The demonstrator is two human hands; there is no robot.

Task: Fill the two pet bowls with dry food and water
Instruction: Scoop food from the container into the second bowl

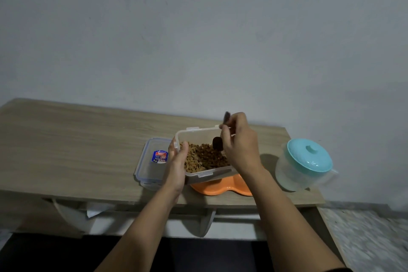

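Observation:
A clear plastic food container (194, 133) holding brown dry kibble (198, 157) is lifted above the orange double pet bowl (217, 187), which it mostly hides. My left hand (177, 161) grips the container's left end, thumb over the rim. Above the kibble, my right hand (239, 143) pinches a dark spoon (217, 143) by its handle, and the scoop end hangs just over the food. What is inside the bowl cannot be seen.
The container's blue-rimmed lid (152, 163) lies flat on the wooden table (77, 150), left of the bowl. A clear water jug with a teal lid (305, 161) stands at the table's right end. A grey wall rises behind the table.

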